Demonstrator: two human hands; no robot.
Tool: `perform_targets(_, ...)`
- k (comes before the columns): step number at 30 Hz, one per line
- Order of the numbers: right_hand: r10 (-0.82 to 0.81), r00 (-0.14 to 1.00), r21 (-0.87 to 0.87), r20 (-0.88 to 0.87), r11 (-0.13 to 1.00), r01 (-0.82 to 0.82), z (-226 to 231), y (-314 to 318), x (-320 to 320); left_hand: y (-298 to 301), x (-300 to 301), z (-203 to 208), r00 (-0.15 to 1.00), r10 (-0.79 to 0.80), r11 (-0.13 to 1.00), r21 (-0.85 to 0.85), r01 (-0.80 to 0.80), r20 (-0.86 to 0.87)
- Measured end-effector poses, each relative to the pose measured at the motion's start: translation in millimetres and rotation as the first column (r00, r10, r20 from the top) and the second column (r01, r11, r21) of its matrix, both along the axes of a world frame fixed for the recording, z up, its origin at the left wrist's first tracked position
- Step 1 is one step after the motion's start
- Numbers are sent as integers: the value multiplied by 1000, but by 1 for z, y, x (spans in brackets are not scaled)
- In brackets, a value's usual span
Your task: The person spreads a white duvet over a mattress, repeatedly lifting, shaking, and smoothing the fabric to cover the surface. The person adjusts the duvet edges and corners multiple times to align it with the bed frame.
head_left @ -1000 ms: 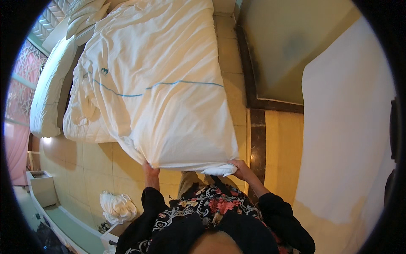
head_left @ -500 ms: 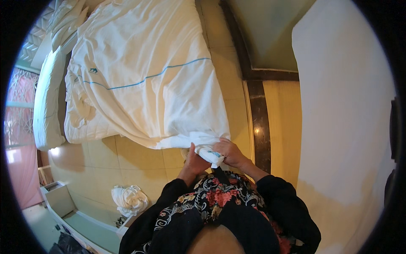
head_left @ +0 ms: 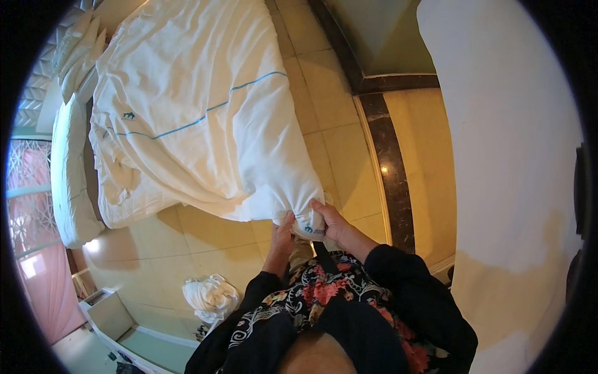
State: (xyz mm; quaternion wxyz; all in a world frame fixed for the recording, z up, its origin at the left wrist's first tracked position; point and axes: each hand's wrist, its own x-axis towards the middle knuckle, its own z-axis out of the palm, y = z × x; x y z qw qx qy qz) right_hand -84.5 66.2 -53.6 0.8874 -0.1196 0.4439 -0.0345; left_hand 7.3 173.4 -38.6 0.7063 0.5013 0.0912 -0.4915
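Note:
A white duvet (head_left: 180,81) with a thin blue stripe and a small blue emblem is spread over the bed, its near right corner drawn toward my body. My left hand (head_left: 283,232) grips the left side of that bunched corner, thumb on top. On the other side my right hand (head_left: 328,218) has its fingers closed on the fabric, thumb pointing left. Between the hands the corner is gathered into a rounded bulge with a small blue mark on it. Fingers beneath the cloth are hidden.
A bundle of white cloth (head_left: 210,298) lies on the tiled floor (head_left: 205,234) at the lower left. Pillows (head_left: 78,56) and a folded white bedding piece (head_left: 68,168) are at the far left. A white wall (head_left: 511,156) rises on the right, and a pale low unit (head_left: 134,336) stands at lower left.
The gripped corner has become rounder and fuller between my hands. My left hand has turned more upright beside it. The whole view has shifted slightly, with the bed now a little farther left.

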Motion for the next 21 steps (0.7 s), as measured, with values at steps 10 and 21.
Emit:
perform_targets(10,11,972,-55,236,998,2,57,12,48,34,31,22,966,161,986,-75,-149,202)
perform_targets(21,291,956,-843,32,522,-131,63,42,32,34,62,-9,923,108,966,-181,-185,-369)
